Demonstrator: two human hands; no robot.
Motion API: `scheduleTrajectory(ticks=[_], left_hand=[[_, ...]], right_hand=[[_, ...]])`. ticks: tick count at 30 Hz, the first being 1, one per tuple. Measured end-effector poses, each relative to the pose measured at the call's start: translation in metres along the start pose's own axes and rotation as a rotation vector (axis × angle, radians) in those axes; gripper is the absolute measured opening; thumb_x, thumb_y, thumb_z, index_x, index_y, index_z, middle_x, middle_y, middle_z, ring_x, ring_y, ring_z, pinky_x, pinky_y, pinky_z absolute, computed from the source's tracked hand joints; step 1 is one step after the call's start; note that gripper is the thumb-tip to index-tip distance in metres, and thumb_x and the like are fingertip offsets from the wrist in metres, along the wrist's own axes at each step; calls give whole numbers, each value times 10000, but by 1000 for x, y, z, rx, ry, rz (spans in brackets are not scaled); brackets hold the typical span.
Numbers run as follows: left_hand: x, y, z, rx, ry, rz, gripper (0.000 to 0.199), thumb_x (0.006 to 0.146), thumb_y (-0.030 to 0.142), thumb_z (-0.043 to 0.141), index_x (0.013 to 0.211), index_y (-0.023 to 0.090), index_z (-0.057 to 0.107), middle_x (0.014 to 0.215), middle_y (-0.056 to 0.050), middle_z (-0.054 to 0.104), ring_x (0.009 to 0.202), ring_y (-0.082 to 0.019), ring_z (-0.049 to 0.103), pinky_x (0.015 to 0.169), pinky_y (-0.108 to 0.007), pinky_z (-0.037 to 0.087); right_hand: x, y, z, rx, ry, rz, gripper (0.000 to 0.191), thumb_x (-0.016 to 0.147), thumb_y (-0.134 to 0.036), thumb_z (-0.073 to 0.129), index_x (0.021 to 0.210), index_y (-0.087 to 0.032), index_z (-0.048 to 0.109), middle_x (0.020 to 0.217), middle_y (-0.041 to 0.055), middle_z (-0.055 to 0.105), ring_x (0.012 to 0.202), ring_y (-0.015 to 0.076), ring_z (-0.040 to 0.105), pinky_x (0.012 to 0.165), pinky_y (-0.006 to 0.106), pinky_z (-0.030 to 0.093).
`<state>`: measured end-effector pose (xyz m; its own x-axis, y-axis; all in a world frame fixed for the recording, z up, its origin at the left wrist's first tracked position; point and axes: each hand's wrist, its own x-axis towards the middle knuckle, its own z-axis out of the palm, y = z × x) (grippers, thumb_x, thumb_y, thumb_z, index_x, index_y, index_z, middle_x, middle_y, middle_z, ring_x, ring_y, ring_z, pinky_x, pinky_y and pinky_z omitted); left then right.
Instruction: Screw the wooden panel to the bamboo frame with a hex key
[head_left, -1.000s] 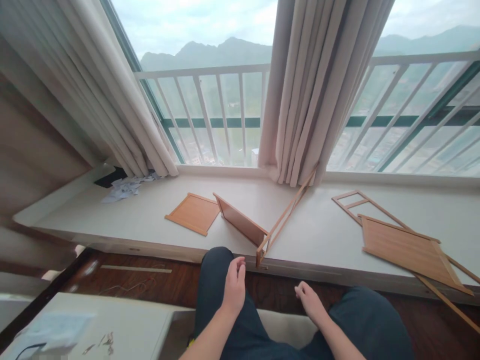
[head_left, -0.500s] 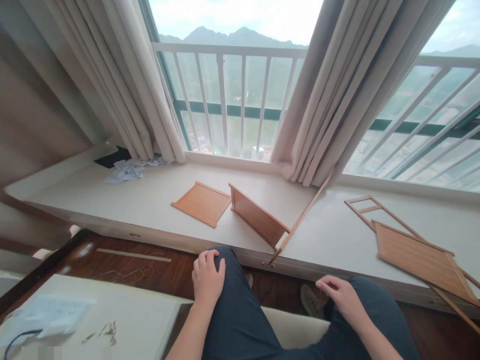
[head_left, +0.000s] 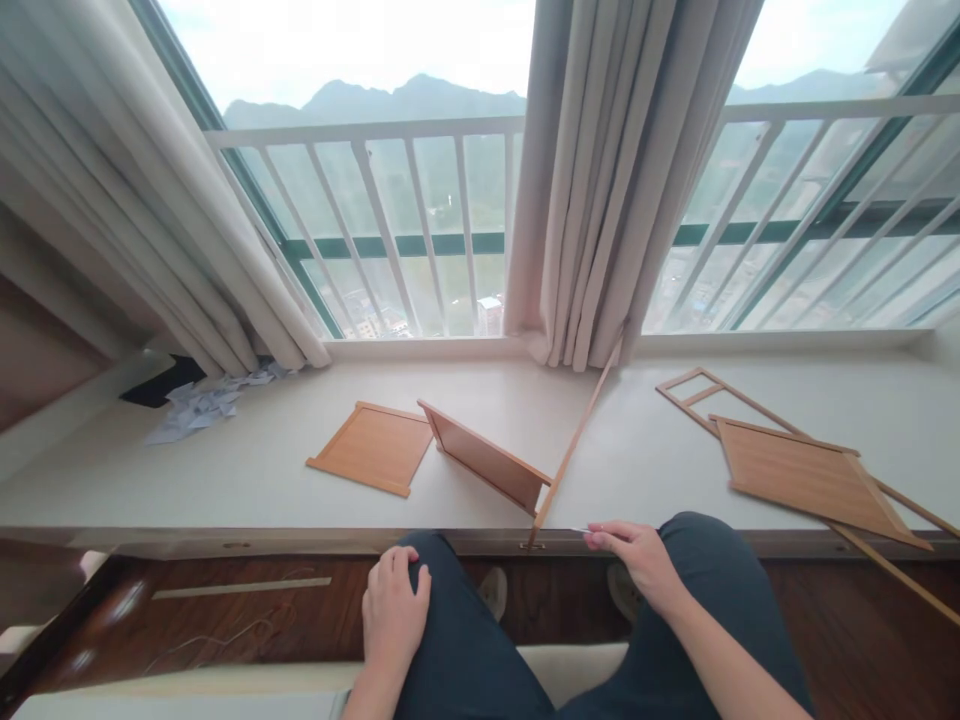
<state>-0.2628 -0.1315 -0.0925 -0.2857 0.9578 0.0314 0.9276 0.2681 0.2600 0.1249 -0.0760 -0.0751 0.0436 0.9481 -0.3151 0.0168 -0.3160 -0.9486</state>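
Note:
My left hand (head_left: 396, 603) lies on my left knee, fingers stretched out over the trouser cloth, holding nothing. My right hand (head_left: 637, 562) is over the front edge of the sill, left of my right knee. Thumb and fingertips pinch a small thin pale rod (head_left: 580, 531), too small to name more exactly. Close to its tip stands the lower end of a narrow wooden strip (head_left: 574, 450), slanting back toward the curtain. A wooden panel (head_left: 487, 455) stands on its long edge and meets this strip. Another wooden panel (head_left: 375, 447) lies flat to its left.
On the right of the white sill (head_left: 247, 485), a wooden panel (head_left: 802, 475) lies across a narrow wooden frame (head_left: 686, 395). Paper scraps (head_left: 193, 408) lie at the left. A curtain (head_left: 592, 200) hangs at the window railing (head_left: 375, 128). A pale strip (head_left: 240, 588) lies on the floor.
The view has swung to the right, and the white tabletop at lower left has mostly left it. My right hand has moved forward to the sill edge; the thin rod now shows. My left hand stays put.

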Motion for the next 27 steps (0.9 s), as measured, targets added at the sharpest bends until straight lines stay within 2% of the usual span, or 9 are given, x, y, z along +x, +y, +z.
scheduleTrajectory(ticks=[2,4,8,11,15,17,20,22,27], left_hand=[[11,5,1,-12,-12,-16,266,1007,295,469,1192,186,627,1262,-120,662,1195,-300,583,954,-410,472],[18,12,2,5,-17,-55,306,1006,309,472,1229,169,629,1271,-132,671,1189,-319,587,951,-427,475],[11,39,5,-13,8,-49,249,1000,296,449,981,205,679,1009,-92,709,972,-284,639,860,-387,480],[-8,69,9,-197,13,51,265,993,344,464,895,232,683,885,-62,695,878,-261,646,840,-382,492],[-31,118,11,-596,59,120,329,998,457,489,1113,227,695,1107,-95,722,1011,-263,676,873,-387,542],[-35,143,5,-676,94,128,363,994,474,506,1195,225,678,1194,-116,714,1078,-272,675,898,-391,551],[-29,175,-12,-674,129,150,372,996,462,514,1247,231,664,1260,-126,701,1140,-279,659,942,-401,544],[-18,192,-25,-640,103,180,364,992,442,543,1268,234,658,1261,-113,706,1135,-270,660,992,-417,529],[11,218,-40,-570,-112,247,395,993,357,538,1356,237,639,1217,-91,738,1045,-245,702,979,-402,551]], right_hand=[[6,0,6,73,39,-34,478,588,-588,928,837,-185,866,818,136,819,833,333,783,916,475,594],[14,0,13,153,48,-81,466,578,-580,941,789,-176,848,784,127,811,757,298,770,844,445,605],[26,-1,24,288,53,-175,396,609,-518,953,745,-174,813,726,93,793,691,249,750,769,394,604],[30,-2,26,328,37,-239,335,649,-480,947,720,-186,801,727,80,793,720,249,758,800,397,606],[30,-1,28,356,13,-265,331,664,-491,939,724,-196,802,767,88,804,761,267,767,801,410,610],[29,-1,31,362,23,-289,331,675,-497,934,729,-198,803,772,85,802,758,257,756,772,394,604],[28,-3,36,379,53,-355,307,719,-487,913,746,-201,804,760,71,785,733,230,722,723,361,585],[29,-5,39,397,58,-406,283,750,-465,899,742,-203,794,756,61,772,732,217,705,715,346,574],[34,-6,42,391,62,-473,263,804,-436,869,734,-204,767,788,57,759,764,210,693,745,340,567]])
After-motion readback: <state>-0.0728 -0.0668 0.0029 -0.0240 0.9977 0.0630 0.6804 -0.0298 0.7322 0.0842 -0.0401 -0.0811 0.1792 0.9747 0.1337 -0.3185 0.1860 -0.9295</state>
